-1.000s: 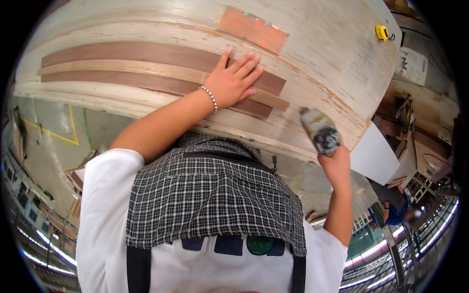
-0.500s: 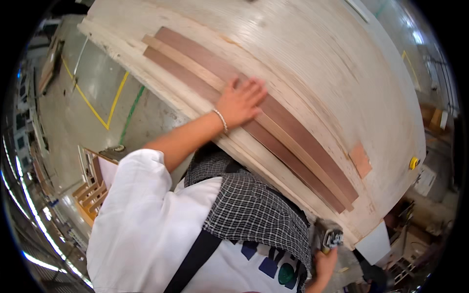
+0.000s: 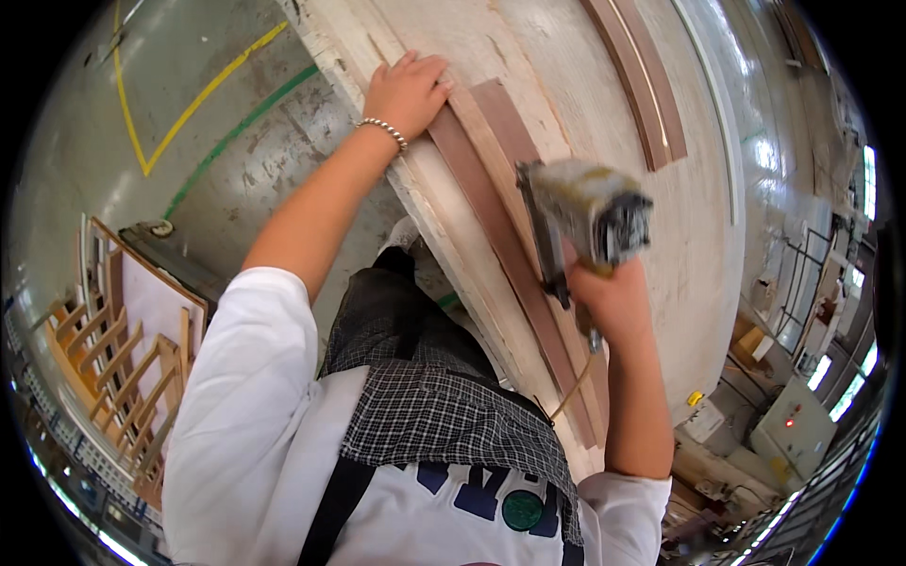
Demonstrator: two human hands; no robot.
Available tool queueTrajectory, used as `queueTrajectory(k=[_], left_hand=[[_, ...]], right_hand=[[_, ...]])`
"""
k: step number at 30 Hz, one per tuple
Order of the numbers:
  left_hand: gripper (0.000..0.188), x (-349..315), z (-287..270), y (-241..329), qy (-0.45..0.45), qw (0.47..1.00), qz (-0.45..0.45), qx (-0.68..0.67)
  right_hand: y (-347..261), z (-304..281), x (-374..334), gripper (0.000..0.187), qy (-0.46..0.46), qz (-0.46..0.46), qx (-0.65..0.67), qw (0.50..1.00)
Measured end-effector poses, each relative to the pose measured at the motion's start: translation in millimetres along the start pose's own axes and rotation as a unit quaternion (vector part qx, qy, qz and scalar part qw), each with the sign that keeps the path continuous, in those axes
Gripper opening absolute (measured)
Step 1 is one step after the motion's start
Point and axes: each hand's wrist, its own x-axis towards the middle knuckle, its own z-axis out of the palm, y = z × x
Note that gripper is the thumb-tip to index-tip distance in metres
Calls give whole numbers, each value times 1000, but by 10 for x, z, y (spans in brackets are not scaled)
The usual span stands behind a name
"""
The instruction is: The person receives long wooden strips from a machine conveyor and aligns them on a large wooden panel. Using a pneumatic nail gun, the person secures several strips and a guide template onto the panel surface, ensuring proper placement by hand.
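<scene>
Three long, slightly curved wooden strips lie side by side along the workbench (image 3: 557, 57): a near brown strip (image 3: 500, 226), a pale strip (image 3: 491, 141) and a far brown strip (image 3: 507, 118). At the far end of the near strip, my left hand (image 3: 408, 94) is closed over the wood, its fingertips bent around the end. My right hand (image 3: 609, 292) grips a nail gun (image 3: 587, 203) by its handle, held above the strips. The gun looks slightly blurred and covers part of them. From its handle a thin air hose (image 3: 573, 382) runs down toward my apron.
Farther across the bench lies another brown wooden piece (image 3: 642, 85) with a pale line along it. A yellow tape measure (image 3: 696, 398) sits near the bench's right end. Slatted wooden frames (image 3: 132, 368) stand on the floor at left. A grey box (image 3: 795, 429) with a red light is at right.
My left hand has slid from the middle of the strips to their far end. My right hand has raised the nail gun from beside the bench to above the strips. The view has shifted.
</scene>
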Motion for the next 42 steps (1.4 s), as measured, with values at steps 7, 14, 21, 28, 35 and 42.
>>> queueTrajectory(k=[7,14,21,28,35,42], left_hand=[[33,-461,311,580,-15,998,-65,22],[28,-373,223,744,-24,998,-65,15],[27,-379,208,759,-7,998,-59,4],[27,-378,125,795,-13,998,-59,18],[31,-288,199,660,-23,998,-58,16],[38,-218,300,472,47,997,24,63]], right_hand=[[-221,218,635,27,-28,-25,-116,993],[-388,91,832,22,-49,28,-99,993],[-598,84,806,15,-75,42,-80,993],[-638,56,780,22,-70,20,-118,990],[-679,28,819,29,-74,-3,-101,992],[404,-800,-701,23,88,69,64,992]])
